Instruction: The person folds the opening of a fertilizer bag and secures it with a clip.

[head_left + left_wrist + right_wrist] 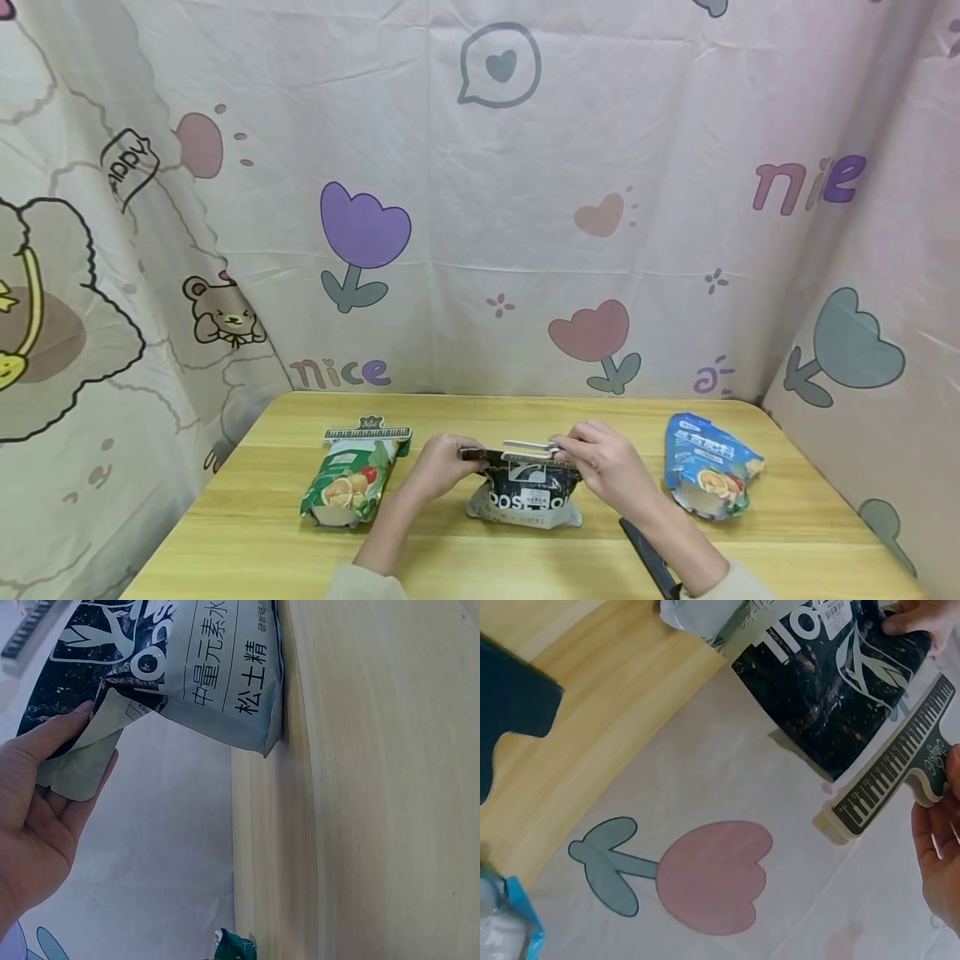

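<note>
A black-and-grey soil-conditioner bag [528,502] stands upright on the table between the two hands. My left hand [442,467] pinches its top left corner; in the left wrist view the thumb lies on the black front and the bag's top edge [79,769] is folded over. My right hand [606,467] holds a bag clip [892,761] with a piano-key pattern and a dark rounded handle. Seen from the head, the clip lies level along the bag's top edge. In the right wrist view it is beside the black top of the bag.
On the left lies a green pouch [348,483] with a similar clip [367,432] across its top. A blue pouch [708,467] lies at the right. A long black flat object [647,557] rests on the wooden table [247,533] near the right forearm. A printed cloth hangs behind.
</note>
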Demonstrator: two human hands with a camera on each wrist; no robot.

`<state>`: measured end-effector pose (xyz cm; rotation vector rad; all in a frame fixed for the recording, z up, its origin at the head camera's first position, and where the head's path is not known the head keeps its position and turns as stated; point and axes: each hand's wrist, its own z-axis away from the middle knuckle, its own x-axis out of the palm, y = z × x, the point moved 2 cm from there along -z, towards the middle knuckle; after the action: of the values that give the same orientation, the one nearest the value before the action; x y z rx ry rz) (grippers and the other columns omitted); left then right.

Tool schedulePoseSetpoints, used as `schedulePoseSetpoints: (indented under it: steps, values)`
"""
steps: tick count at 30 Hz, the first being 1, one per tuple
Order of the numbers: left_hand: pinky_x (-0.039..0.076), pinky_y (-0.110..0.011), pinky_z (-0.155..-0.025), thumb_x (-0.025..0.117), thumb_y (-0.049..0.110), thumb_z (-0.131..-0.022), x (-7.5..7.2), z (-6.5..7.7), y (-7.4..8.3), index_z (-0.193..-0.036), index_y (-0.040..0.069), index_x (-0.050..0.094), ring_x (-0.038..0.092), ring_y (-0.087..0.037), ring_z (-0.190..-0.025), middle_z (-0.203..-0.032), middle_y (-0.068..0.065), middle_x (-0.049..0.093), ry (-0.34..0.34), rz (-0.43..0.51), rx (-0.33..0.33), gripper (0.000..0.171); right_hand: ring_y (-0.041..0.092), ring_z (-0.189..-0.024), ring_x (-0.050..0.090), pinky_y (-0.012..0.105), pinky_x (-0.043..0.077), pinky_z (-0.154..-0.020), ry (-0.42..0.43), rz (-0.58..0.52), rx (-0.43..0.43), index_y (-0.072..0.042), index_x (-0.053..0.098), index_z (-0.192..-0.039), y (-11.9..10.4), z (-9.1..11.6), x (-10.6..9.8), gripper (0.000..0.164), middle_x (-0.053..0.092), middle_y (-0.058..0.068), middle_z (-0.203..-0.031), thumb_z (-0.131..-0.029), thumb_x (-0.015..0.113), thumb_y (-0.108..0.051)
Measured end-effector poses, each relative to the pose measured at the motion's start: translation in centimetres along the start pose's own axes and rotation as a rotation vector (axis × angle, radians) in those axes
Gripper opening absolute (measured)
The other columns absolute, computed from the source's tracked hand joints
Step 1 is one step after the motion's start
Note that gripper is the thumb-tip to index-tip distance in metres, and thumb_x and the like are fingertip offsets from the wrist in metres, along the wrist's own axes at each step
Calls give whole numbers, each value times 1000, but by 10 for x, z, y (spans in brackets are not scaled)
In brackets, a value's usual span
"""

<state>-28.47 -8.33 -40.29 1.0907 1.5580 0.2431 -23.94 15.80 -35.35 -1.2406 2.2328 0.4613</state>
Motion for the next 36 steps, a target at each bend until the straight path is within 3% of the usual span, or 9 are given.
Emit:
schedulePoseSetpoints:
  steps: [5,9,15,19,25,29,33,36]
  values:
    - [51,-23,-66,72,5,-76,0,1,0,-87,7,73,64,-12,-74,-83,-1,69,-3,1,-3,11,5,-64,39,10,33,-53,-24,6,-26,-6,73,-93,0,-7,14,17,51,-8,-73,-82,67,-17]
    - [50,-21,-62,73,4,-76,1,0,0,-86,7,73,63,-11,-72,-82,-2,69,-2,-2,1,11,4,-63,40,8,33,-53,-36,0,-28,-6,73,-91,-1,-9,22,20,50,-9,-72,-72,74,-9]
    - [48,-20,-56,73,3,-76,1,-2,0,-85,6,72,61,-8,-66,-80,-3,68,-2,-10,0,9,4,-63,40,7,32,-52,-49,-15,-6,-6,72,-90,-1,-7,29,21,50,-9,-74,-70,76,-7]
    - [48,-20,-55,73,4,-75,1,-2,-1,-86,6,72,60,-8,-66,-80,-3,68,5,-13,-19,11,4,-66,41,10,35,-54,-103,-25,67,-8,70,-94,0,-7,30,24,53,-8,-78,-71,77,-12]
    - [48,-20,-53,73,3,-75,2,-1,-2,-86,5,72,59,-8,-64,-81,-4,68,19,14,-24,11,10,-88,52,29,48,-73,-261,-105,351,-12,65,-110,5,1,29,37,59,-5,-96,-77,74,-26]
    - [49,-20,-58,73,4,-75,5,1,-4,-86,5,72,60,-11,-68,-83,-4,68,36,57,-32,10,20,-107,49,48,42,-87,-329,-240,585,-14,59,-121,14,17,23,48,57,-1,-111,-78,74,-27]
    - [51,-23,-64,73,7,-76,7,4,-8,-87,4,71,61,-15,-76,-86,-4,68,55,127,-86,11,29,-110,48,53,38,-90,-337,-379,773,-11,58,-121,21,36,16,45,55,2,-114,-79,73,-22]
    - [51,-27,-67,73,9,-77,8,5,-10,-88,3,71,61,-18,-79,-86,-6,68,73,164,-116,12,31,-107,51,48,41,-90,-336,-501,901,-7,59,-117,22,47,15,39,56,6,-112,-82,70,-19]
